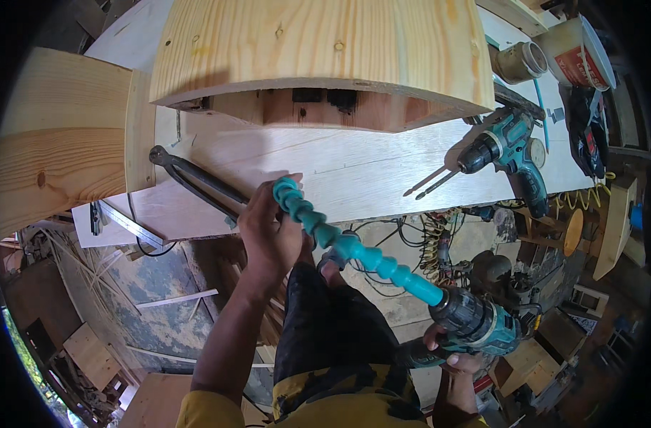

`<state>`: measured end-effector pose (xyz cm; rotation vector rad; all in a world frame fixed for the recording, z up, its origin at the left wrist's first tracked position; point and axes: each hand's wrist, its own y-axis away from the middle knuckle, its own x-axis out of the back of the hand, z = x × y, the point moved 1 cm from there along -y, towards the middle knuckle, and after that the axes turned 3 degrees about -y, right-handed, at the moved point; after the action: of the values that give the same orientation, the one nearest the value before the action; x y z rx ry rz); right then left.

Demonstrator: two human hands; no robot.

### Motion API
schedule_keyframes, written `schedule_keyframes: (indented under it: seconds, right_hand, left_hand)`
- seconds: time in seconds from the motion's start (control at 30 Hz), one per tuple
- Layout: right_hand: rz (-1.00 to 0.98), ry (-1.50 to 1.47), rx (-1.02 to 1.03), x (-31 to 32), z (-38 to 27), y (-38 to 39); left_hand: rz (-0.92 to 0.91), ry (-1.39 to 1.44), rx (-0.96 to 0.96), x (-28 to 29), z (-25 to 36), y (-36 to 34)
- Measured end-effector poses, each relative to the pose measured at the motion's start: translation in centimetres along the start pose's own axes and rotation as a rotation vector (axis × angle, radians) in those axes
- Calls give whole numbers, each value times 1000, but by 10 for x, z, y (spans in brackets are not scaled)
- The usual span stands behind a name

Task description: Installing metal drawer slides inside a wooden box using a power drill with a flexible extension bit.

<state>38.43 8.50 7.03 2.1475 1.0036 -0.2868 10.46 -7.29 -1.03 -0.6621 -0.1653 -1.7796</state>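
Note:
My right hand (460,362) grips the handle of a teal and black cordless drill (482,324), low on the right. A teal segmented flexible drill extension (365,253) runs from its chuck up and left in a bend. My left hand (267,232) is closed around the extension's far end, at the front edge of the white worktop (340,160); a tip in it is hidden. Beside those fingers lie dark metal pincers (204,184). Just beyond stands a pale pine box-like piece (325,53), its hollow underside facing me.
A second cordless drill (507,146) lies on the worktop's right, two long bits pointing left. Behind it stand a jar (522,63) and a white bucket (575,53). Another pine piece (68,128) is at left. Cables and coiled hose (432,242) lie on the floor among wood strips (175,299).

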Motion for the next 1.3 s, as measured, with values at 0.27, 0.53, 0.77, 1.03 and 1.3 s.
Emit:
schedule_keyframes:
  seconds: [0.27,0.53,0.77,1.03,1.3]
  right_hand:
    - [-119,50,92,4,-5,-12]
    - [-190,76,221,-10,-7,-36]
    - [-94,-2,216,-18,6,-43]
    - [24,48,259,-39,10,-57]
    - [-96,-152,307,-37,16,-75]
  left_hand:
    - [-118,24,45,-1,1,-25]
    - [14,-35,-159,-18,1,-82]
    - [75,38,-305,-31,-7,-100]
    - [78,-454,-653,-27,-14,-110]
    - [207,-897,-807,-34,-30,-125]
